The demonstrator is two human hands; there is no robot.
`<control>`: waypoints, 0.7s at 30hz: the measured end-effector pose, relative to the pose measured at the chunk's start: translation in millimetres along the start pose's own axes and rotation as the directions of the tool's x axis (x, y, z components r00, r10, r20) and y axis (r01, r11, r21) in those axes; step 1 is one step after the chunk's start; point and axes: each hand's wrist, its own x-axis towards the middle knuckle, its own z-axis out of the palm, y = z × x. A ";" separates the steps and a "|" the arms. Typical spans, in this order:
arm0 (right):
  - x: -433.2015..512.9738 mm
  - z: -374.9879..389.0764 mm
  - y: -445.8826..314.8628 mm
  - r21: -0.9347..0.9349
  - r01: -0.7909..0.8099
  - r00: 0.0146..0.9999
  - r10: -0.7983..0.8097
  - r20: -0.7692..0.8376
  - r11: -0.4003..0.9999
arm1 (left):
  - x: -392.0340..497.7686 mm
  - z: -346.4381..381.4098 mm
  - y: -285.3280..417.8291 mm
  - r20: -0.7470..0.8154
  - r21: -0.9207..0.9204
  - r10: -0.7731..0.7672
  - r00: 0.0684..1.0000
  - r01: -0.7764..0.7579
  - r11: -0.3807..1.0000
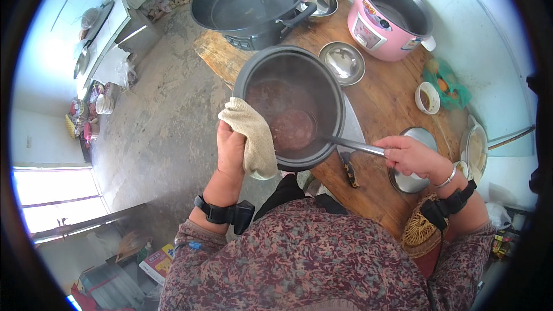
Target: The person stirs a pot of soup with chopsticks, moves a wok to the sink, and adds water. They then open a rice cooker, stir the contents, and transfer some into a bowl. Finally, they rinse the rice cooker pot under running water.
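My left hand (230, 150) grips a folded beige cloth (255, 142) against the left rim of a deep dark pot (333, 95). Reddish-brown liquid (272, 95) fills the pot's bottom, and faint steam blurs it. With its fingers around the handle, my right hand (408, 155) holds a metal ladle (356, 145). The ladle's handle crosses the pot's right rim, while its bowl sits in the liquid, holding some of it. The pot is at the wooden table's left edge; what bears its weight is hidden.
On the wooden table (380, 99) stand a large black electric wok (246, 4), a pink rice cooker (389, 21), a steel bowl (342, 62) and a white bowl (427, 98). A round metal lid (410, 181) lies under my right hand. Concrete floor (160, 108) stretches to the left.
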 end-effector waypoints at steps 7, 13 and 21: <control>-20.6 7.1 -6.5 0.170 0.010 1.000 -0.011 0.004 0.985 | 2.4 -10.3 8.1 -0.003 -0.159 -0.031 1.000 0.030 0.987; -38.9 -0.5 -7.7 0.203 0.054 0.996 -0.040 -0.074 0.978 | 7.3 -5.6 9.2 -0.021 -0.182 -0.029 0.999 0.025 0.983; -42.1 -6.5 -6.5 0.222 0.034 0.995 -0.012 -0.097 0.975 | 8.5 4.4 8.6 -0.075 -0.119 -0.068 0.995 0.058 0.991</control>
